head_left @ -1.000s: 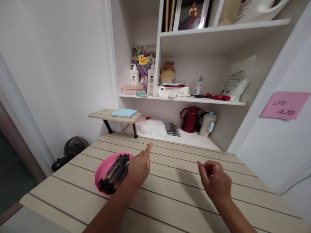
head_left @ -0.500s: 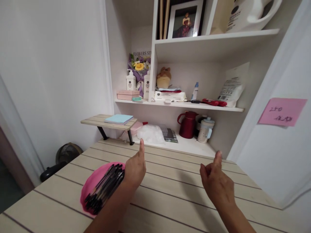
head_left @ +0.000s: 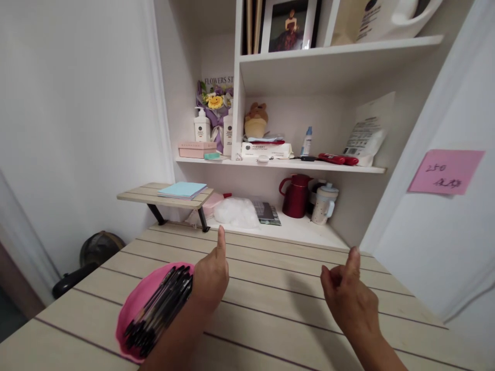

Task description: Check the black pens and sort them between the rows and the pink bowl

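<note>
My left hand [head_left: 211,275] hovers above the pale slatted wooden table [head_left: 278,309], seen from the back, fingers curled in and the thumb sticking up; nothing shows in it. Just to its left lies a pink plate [head_left: 135,304] heaped with several black pens [head_left: 160,309]. My right hand [head_left: 348,299] hangs over the table's right half in the same pose, thumb raised and fingers folded, holding nothing I can see.
A small wooden riser [head_left: 162,195] with a light blue notebook [head_left: 181,189] stands at the table's back left. Shelves behind hold bottles, a red jug [head_left: 297,195], a cup and packets. A pink sticky note [head_left: 444,171] hangs on the right wall.
Both hands turned from loose pointing poses into raised thumbs. The view shifted, so the plate of pens now sits lower and further left.
</note>
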Demonstrator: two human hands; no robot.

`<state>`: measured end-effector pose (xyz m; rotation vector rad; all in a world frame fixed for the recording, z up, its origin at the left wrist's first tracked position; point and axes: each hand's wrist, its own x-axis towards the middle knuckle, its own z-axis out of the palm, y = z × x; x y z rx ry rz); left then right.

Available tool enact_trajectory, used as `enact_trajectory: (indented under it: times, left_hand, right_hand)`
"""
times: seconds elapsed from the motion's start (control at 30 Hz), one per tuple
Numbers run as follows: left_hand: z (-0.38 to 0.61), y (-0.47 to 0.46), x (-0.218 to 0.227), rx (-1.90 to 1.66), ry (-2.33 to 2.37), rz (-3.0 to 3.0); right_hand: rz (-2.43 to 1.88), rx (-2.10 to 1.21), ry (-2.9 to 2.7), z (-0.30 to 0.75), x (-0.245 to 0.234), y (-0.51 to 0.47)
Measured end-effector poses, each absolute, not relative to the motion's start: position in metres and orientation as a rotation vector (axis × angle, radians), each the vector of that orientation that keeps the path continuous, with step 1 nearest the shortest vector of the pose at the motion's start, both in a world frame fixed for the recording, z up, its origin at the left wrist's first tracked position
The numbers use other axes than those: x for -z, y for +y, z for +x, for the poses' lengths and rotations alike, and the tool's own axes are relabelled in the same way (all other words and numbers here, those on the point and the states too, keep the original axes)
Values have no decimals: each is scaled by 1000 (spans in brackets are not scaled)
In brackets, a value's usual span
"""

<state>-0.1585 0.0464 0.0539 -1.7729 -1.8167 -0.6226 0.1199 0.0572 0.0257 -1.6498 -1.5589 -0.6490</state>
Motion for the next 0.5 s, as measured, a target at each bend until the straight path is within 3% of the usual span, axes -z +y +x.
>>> enact_trajectory:
  times: [0.5]
  left_hand:
    - [-153,46,-50,670,-1899,-1949]
  right_hand:
    - [-1621,556,-1687,111,-15,58]
